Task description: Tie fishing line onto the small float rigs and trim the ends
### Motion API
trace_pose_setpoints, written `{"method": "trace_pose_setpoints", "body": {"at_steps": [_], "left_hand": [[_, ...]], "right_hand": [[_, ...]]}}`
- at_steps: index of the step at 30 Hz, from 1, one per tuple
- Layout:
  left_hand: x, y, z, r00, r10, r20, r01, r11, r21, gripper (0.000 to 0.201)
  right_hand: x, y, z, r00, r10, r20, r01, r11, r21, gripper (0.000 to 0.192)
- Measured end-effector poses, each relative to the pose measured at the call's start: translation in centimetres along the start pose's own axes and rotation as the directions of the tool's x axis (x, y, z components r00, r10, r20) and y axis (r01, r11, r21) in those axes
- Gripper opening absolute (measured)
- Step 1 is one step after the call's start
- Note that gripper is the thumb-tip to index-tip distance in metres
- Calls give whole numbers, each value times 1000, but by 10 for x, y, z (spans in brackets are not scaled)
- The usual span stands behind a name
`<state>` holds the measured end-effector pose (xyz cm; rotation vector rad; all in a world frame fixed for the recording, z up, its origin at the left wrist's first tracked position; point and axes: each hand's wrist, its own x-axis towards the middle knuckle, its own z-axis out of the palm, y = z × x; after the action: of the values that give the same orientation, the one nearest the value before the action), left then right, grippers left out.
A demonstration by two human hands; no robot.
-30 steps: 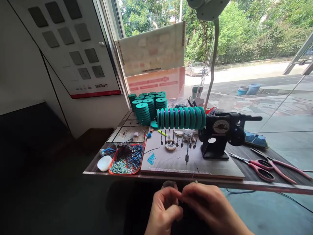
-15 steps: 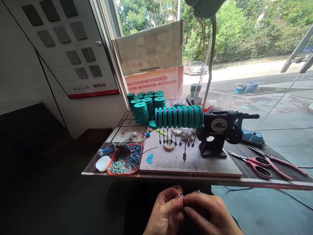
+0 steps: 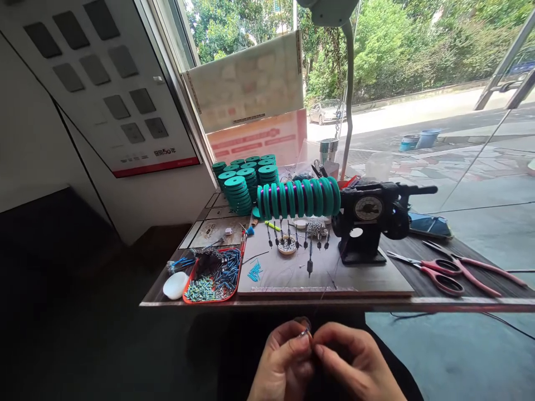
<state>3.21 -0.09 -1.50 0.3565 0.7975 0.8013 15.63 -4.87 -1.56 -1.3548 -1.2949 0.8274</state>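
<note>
I see the counter (image 3: 460, 303) spanning the middle of the view. A board (image 3: 376, 281) lies on it at centre. The winder (image 3: 368, 223) stands on the board's right part; a row of spools (image 3: 298, 197) extends from it to the left. Hanging weights (image 3: 309, 266) sit under that row. Spool stacks (image 3: 244, 181) stand behind and left of the row. The tray (image 3: 213, 273) lies left of the board, with a pebble (image 3: 175, 285) at its left. Scissors (image 3: 438, 275) lie right of the winder, a phone (image 3: 430, 225) behind them. My left hand (image 3: 284, 365) and right hand (image 3: 355, 365) meet below the counter's near edge.
</note>
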Motion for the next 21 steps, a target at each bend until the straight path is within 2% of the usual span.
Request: {"method": "trace_pose_setpoints", "body": {"at_steps": [2,5,7,9,12,15,18,21], "left_hand": [[-1,2,2,1000,15,-21,-15,1000,23,34],[-5,8,7,999,48,13,-50,991,123,27],[-8,13,10,997,40,65,-52,981,189,22],[-10,17,12,993,17,118,-45,970,238,19],[-12,22,15,991,5,134,-45,953,299,20],[-12,24,18,996,19,88,-51,927,373,22],[-11,22,17,997,32,65,-57,901,429,30],[-8,18,12,991,109,78,-133,881,454,38]], "right_hand": [[3,-4,-10,988,-145,-54,133,975,-177,19],[12,-12,-24,909,-396,-128,301,839,-453,18],[18,-16,-29,850,-509,-139,344,734,-585,20],[23,-18,-31,830,-545,-119,358,683,-637,21],[25,-19,-30,847,-519,-120,352,715,-604,20],[22,-17,-31,886,-433,-168,311,822,-477,17],[22,-15,-32,959,-239,-155,190,942,-278,16],[25,-13,-30,1000,0,-19,-1,1000,-31,18]]}}
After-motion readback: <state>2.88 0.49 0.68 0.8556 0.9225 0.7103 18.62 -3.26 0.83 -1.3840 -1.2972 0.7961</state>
